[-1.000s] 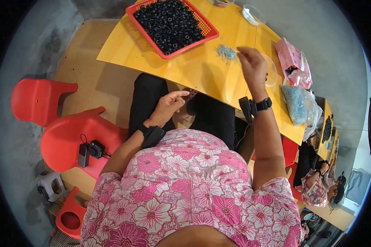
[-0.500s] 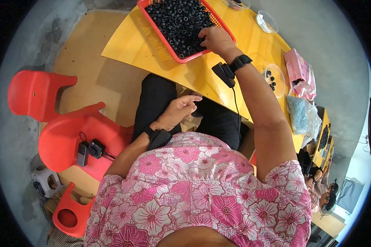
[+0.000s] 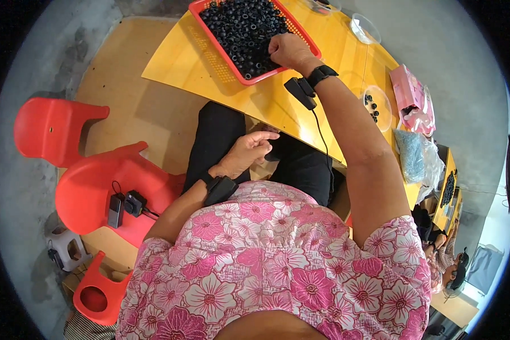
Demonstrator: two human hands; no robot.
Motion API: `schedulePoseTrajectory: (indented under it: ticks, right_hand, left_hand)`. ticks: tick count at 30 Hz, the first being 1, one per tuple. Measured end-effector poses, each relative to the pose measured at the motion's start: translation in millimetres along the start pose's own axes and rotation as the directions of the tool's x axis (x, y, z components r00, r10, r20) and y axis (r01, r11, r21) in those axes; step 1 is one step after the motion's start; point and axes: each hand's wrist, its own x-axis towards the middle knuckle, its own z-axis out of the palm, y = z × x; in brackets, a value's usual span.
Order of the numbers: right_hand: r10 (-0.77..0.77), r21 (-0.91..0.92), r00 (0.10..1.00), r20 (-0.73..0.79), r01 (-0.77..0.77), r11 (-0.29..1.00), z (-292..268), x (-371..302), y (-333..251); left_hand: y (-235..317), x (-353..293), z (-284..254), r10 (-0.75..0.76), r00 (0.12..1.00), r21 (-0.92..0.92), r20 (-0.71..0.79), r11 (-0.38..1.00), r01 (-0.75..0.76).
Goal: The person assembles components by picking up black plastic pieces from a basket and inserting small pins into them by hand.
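Note:
A red plastic basket (image 3: 249,81) on the yellow table is filled with small black ring-shaped parts (image 3: 243,34). My right hand (image 3: 292,52) reaches over the basket's near right side, its fingers curled down among the black parts. The fingertips are hidden, so what they grip does not show. Just off the table's edge, above my lap, my left hand (image 3: 246,153) is held with thumb and fingers drawn together. Anything between those fingers is too small to make out. Both wrists wear black strapped devices, and a cable hangs from the right one.
Right on the table (image 3: 266,107) are a clear round tub (image 3: 378,109) with several black parts, a pink box (image 3: 408,93) and a bag of bluish grains (image 3: 409,154). Another clear tub (image 3: 366,28) stands farther back. Red chairs (image 3: 96,198) are at left; a person (image 3: 445,266) sits far right.
My right hand has shifted slightly left over the basket, and its fingers have curled in more tightly. The left hand has stayed nearly still.

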Motion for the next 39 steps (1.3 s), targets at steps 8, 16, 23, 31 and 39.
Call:
schedulePoseTrajectory:
  ticks: [8, 16, 23, 31, 39]
  right_hand:
    - [-0.034, 0.080, 0.997, -0.068, 0.039, 0.996, 5.2, -0.7, 7.5]
    - [-0.009, 0.032, 0.998, 0.063, 0.007, 0.999, 2.7, -3.9, 7.1]
    - [-0.055, -0.143, 0.996, 0.076, 0.066, 0.988, -1.0, 4.6, -2.0]
    - [-0.007, -0.195, 1.000, 0.002, 0.008, 0.981, -9.7, -5.0, -5.3]
    - [0.087, 0.929, 0.990, -0.110, 0.071, 0.363, -27.1, -118.0, -56.6]
  left_hand:
    - [0.8, -0.1, 6.6, -0.015, 1.000, 0.008, -0.011, 1.000, 0.015]
    - [-10.4, 1.7, 8.5, -0.015, 1.000, -0.018, 0.002, 1.000, 0.015]
    - [-8.3, 3.9, 8.0, 0.020, 0.999, -0.059, -0.025, 0.998, -0.022]
    - [-0.5, -3.8, 8.8, 0.029, 0.999, -0.065, -0.031, 0.997, -0.031]
    - [19.8, -15.1, -7.3, 0.335, 0.932, -0.020, -0.137, 0.940, -0.341]
